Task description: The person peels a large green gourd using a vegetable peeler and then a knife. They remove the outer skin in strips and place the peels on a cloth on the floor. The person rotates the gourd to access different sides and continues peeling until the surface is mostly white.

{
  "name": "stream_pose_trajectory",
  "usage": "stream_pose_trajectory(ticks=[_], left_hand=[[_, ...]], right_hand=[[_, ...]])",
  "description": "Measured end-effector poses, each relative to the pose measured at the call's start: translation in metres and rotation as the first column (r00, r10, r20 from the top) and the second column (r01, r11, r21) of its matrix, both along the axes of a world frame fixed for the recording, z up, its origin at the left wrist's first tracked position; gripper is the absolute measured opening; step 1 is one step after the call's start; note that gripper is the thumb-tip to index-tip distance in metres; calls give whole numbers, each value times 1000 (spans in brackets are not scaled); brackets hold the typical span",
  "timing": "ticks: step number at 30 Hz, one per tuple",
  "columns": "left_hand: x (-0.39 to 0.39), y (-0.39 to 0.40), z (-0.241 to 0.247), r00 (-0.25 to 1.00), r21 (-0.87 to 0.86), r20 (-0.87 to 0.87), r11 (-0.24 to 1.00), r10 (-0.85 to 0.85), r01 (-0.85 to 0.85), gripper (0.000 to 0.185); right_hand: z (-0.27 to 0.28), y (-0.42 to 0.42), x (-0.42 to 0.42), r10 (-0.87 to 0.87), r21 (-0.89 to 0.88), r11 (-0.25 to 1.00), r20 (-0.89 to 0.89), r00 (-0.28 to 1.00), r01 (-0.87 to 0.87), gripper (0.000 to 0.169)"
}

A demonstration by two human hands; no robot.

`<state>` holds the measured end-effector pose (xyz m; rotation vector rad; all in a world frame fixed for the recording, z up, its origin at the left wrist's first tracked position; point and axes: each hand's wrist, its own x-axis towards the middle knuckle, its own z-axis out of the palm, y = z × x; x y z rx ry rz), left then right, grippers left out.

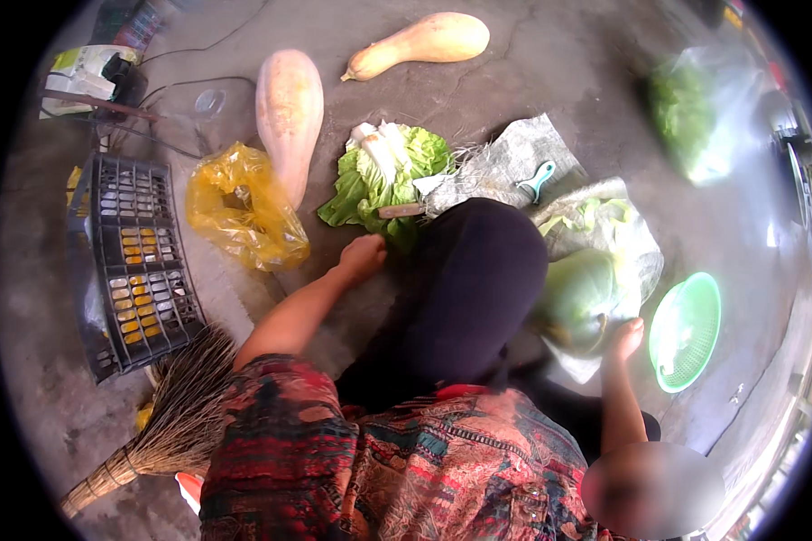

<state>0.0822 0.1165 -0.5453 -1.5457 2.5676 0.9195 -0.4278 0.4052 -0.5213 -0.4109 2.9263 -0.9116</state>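
Observation:
My left hand [364, 258] is curled over the floor, just in front of a head of leafy greens [396, 166]. Its fingers are turned away, so anything inside them is hidden. A wooden-handled tool [400, 211] lies against the leaves, its far end out of sight. On the right, my right hand [626, 339] holds the side of a large green gourd [580, 294], fingers partly hidden. The gourd sits beside my knee [484, 264] on a woven plastic sack [639, 247], where pale green peel strips [587, 213] lie. A turquoise peeler [536, 181] rests farther up the sacking.
Two tan squashes [289, 108] [423, 46] lie on the concrete floor. At left are a yellow plastic bag [240, 209], a dark plastic crate [145, 260] and a twig broom [169, 412]. Rightward stand a green colander [687, 331] and a clear bag of greens [697, 115].

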Motion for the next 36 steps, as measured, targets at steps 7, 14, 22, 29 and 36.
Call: stream_pose_trajectory(ticks=[7, 14, 22, 29, 36], left_hand=[[-3, -112, -78, 892, -279, 448, 957, 56, 80, 24], [-81, -101, -62, 795, -84, 571, 949, -205, 305, 24], [-59, -130, 62, 769, -99, 580, 914, -268, 393, 26], [-41, -163, 200, 988, -16, 147, 999, -44, 47, 25], [-205, -85, 301, 791, 110, -603, 971, -104, 211, 12]], right_hand=[[-9, -34, 22, 127, 131, 985, -142, 982, -108, 34], [49, -29, 38, -198, 88, 978, 88, 976, 190, 49], [50, -27, 40, -136, 56, 989, 15, 991, 135, 37], [100, -34, 58, 106, 16, 994, -64, 992, -105, 27], [107, -26, 101, 18, -153, 987, 380, 925, 43, 37]])
